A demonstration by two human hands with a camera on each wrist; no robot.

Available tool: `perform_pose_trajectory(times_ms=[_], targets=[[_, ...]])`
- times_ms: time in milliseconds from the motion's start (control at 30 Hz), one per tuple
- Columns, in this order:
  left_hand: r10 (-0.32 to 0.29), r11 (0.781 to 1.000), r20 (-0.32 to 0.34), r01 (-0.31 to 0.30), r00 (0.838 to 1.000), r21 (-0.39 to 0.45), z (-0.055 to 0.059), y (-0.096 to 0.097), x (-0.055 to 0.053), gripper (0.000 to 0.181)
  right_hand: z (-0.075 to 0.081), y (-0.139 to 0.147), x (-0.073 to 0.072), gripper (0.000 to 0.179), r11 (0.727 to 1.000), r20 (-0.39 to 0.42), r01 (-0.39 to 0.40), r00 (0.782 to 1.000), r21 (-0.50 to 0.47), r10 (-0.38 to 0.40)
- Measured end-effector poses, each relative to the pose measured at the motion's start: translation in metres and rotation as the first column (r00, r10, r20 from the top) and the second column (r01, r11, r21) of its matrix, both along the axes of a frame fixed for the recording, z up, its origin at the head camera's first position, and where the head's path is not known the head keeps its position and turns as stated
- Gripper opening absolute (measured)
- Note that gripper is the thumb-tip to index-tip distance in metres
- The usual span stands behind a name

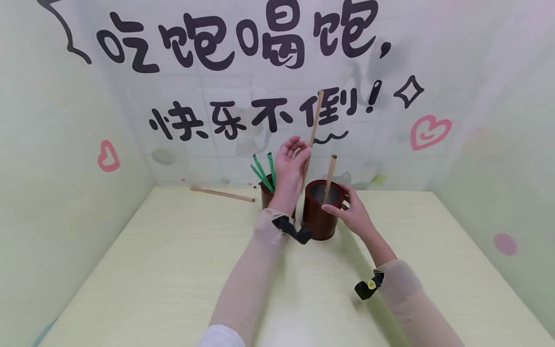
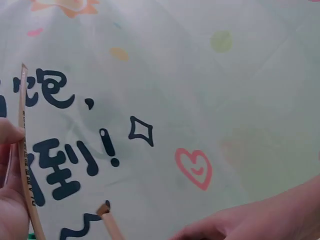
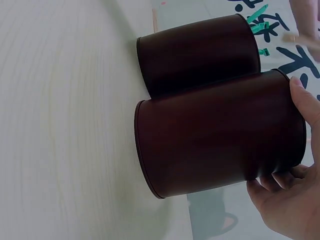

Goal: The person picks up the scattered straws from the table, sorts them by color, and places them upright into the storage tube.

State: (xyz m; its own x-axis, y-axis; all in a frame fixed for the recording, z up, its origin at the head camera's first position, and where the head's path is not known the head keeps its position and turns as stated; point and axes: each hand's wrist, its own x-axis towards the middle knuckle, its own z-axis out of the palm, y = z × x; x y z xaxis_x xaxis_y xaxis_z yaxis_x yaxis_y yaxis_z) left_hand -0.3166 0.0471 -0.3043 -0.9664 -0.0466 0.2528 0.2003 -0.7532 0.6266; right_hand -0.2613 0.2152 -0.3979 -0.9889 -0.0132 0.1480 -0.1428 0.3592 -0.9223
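Observation:
My left hand [image 1: 288, 176] pinches a long, thin, light-brown paper-wrapped stick [image 1: 317, 115] with dark print along its side. It stands nearly upright, its lower end between two dark red cylindrical holders. My right hand [image 1: 356, 215] grips the right holder [image 1: 319, 224] near its rim, thumb on the near side and fingers round the far side. Another brown wrapped stick [image 1: 331, 173] leans inside that holder. The left holder [image 3: 200, 55] stands beside it with several green sticks [image 1: 262, 169] in it; in the head view my left hand partly hides it.
A third brown wrapped stick [image 1: 223, 194] lies on the pale wooden table [image 1: 173, 270], left of the holders near the back wall. The printed back wall [image 1: 243, 115] rises close behind the holders. Side walls stand at left and right.

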Motion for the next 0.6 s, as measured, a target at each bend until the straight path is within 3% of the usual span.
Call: perform_pose_trajectory(times_ms=[133,333,467,600], targets=[[0.065,0.998,0.008,-0.065,0.998,0.023,-0.011,0.026,-0.01,0.037,-0.002,0.0,-0.001,0.084,1.0,0.009,0.005,1.0,0.017,-0.005],[0.134,0.991,0.038,-0.135,0.99,0.015,-0.035,0.038,-0.02,0.04,-0.004,-0.008,0.0,0.083,1.0,0.017,-0.003,1.0,0.002,0.003],[0.145,0.989,0.034,-0.144,0.989,-0.033,-0.047,0.04,-0.023,0.044,0.005,-0.009,0.006,0.082,1.0,0.028,-0.005,1.0,0.003,0.005],[0.128,0.99,0.024,-0.127,0.991,-0.059,-0.05,0.041,-0.025,0.038,0.01,-0.003,0.005,0.083,1.0,0.038,0.002,0.999,0.009,-0.002]])
